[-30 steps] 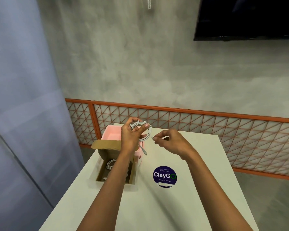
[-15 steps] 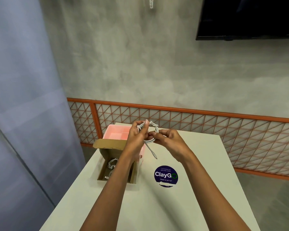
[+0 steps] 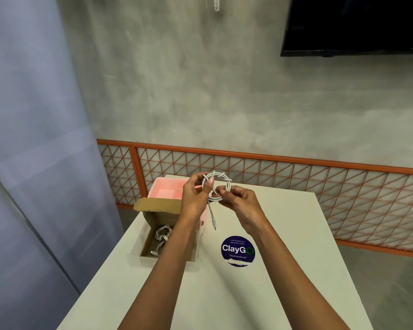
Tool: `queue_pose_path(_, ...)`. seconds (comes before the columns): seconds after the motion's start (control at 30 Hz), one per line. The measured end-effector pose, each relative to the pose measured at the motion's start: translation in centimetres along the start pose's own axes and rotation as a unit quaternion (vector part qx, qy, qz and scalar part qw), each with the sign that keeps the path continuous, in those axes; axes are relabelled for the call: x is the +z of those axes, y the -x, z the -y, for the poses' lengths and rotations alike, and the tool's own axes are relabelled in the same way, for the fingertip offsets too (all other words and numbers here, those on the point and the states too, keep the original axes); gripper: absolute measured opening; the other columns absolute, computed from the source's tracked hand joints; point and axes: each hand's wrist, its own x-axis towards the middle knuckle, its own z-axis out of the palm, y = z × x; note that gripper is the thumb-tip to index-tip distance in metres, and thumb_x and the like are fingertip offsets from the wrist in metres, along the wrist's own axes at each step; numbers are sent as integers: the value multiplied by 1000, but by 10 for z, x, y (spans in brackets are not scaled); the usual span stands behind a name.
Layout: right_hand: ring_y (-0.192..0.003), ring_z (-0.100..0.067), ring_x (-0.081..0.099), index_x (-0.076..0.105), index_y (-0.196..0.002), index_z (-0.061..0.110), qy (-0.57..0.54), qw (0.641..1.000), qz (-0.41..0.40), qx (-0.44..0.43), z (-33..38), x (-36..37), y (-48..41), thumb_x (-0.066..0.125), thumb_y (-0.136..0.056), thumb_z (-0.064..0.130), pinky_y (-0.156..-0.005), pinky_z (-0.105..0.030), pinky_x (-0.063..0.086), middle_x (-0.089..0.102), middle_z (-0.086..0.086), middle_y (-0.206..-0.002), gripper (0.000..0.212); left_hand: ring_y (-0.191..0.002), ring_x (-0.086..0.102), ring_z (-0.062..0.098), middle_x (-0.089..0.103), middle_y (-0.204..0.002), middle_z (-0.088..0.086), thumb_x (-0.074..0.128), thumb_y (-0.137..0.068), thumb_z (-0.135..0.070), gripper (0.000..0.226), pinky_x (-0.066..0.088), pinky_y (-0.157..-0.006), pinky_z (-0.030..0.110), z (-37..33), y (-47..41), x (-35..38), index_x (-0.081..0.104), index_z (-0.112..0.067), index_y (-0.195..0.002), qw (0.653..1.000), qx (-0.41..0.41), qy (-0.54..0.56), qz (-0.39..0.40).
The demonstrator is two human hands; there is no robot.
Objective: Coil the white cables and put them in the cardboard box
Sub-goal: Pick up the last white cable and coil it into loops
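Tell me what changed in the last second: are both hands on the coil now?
Yes. The right hand, apart from the coil a second ago, moved left and now pinches the white cable coil beside the left hand. One end still dangles. Cardboard box, the cable in it and pink tray unchanged.

I see white cable (image 3: pixel 217 186), brown cardboard box (image 3: pixel 161 211), pink tray (image 3: pixel 167 190), cream tabletop (image 3: pixel 296 270), navy sticker (image 3: pixel 237 250), orange triangle-pattern grille (image 3: pixel 296 173).

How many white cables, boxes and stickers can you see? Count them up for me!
White cables: 2, one coiled in the hands, one in the cardboard box
Boxes: 2, cardboard box, pink box
Stickers: 1
Total: 5
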Motion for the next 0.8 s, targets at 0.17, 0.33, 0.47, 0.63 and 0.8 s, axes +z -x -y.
queue_pose_path(0.17, -81, -18, 71, 68, -94, 3, -79, 996, 1, 32, 5, -1, -1, 58, -89, -2, -70, -20, 56, 71, -14, -93, 13, -94, 66, 24, 63, -98, 0, 58, -93, -17, 16, 56, -69, 24, 2, -1, -1, 57, -16, -109, 1000, 11, -7, 9)
queue_pose_path(0.33, -85, -24, 71, 57, -113, 3, -142, 986, 3, 87, 8, -4, -4, 64, -83, -5, -75, -27, 57, 69, -20, -104, 32, -88, 67, 24, 67, -106, 12, 63, -90, -16, 20, 54, -60, 17, 6, -2, -2, 59, -12, -109, 1000, -12, 8, 6)
queue_pose_path(0.47, -91, -25, 68, 39, -116, 13, -34, 999, -17, 19, 5, -6, -1, 65, -86, 2, -69, -28, 58, 61, -16, -113, 42, -86, 68, 23, 68, -105, 13, 68, -86, -12, 23, 55, -61, 22, 7, -4, -2, 60, -10, -108, 999, -36, 32, -2)
queue_pose_path(0.63, -74, -16, 70, 57, -102, 7, 160, 983, -19, -90, 13, -6, 1, 73, -81, 10, -65, -24, 59, 60, -6, -112, 26, -94, 68, 31, 70, -102, 14, 72, -80, -4, 26, 58, -78, 41, 9, -9, -5, 60, -6, -103, 999, -27, 32, -4)
queue_pose_path(0.8, -63, -15, 69, 71, -98, 7, 278, 959, 1, -62, 26, -7, -5, 79, -74, 17, -54, -12, 52, 69, -9, -100, 27, -92, 69, 26, 71, -101, 13, 75, -77, -4, 31, 58, -78, 42, 12, -9, -6, 62, -2, -104, 1000, -12, 9, -3)
